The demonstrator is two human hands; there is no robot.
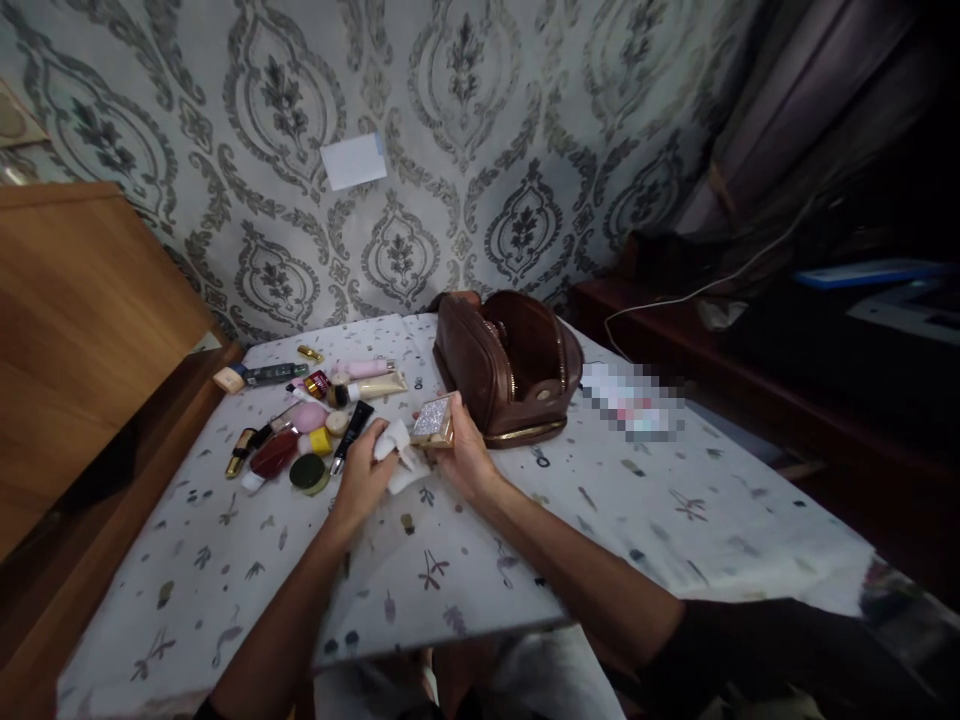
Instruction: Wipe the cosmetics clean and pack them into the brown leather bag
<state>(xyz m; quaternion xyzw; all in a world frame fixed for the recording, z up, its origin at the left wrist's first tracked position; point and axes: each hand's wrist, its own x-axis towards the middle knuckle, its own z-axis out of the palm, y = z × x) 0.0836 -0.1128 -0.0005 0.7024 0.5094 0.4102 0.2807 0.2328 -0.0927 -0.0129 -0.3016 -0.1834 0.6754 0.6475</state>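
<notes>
The right hand [469, 455] is closed around a flat, square-edged case with a silvery glitter face and gold-coloured sides [433, 418], its fingers along the case's 3 o'clock edge. The left hand [361, 468] has thumb and fingers pinched together on a crumpled white tissue [397, 450] at the case's 8 o'clock; whether tissue and case touch is hard to tell.

Both hands are above a worktop [637, 510] covered in white, patterned cloth. Taking the case as the clock's centre, an unzipped brown leather-look bag [469, 365] stands near it at 2 o'clock, its mouth gaping. A slim black tube [352, 435] lies at 9 o'clock, just beside the left hand. Beyond it in the same direction are a pink egg-shaped sponge [306, 416] and a dark red, rounded bottle [275, 453], with a round, dark-green-lidded jar [308, 474] between 8 and 9. Towards 10 o'clock, a cream-coloured tube [381, 384] and a pale pink tube [364, 368] lie side by side.
</notes>
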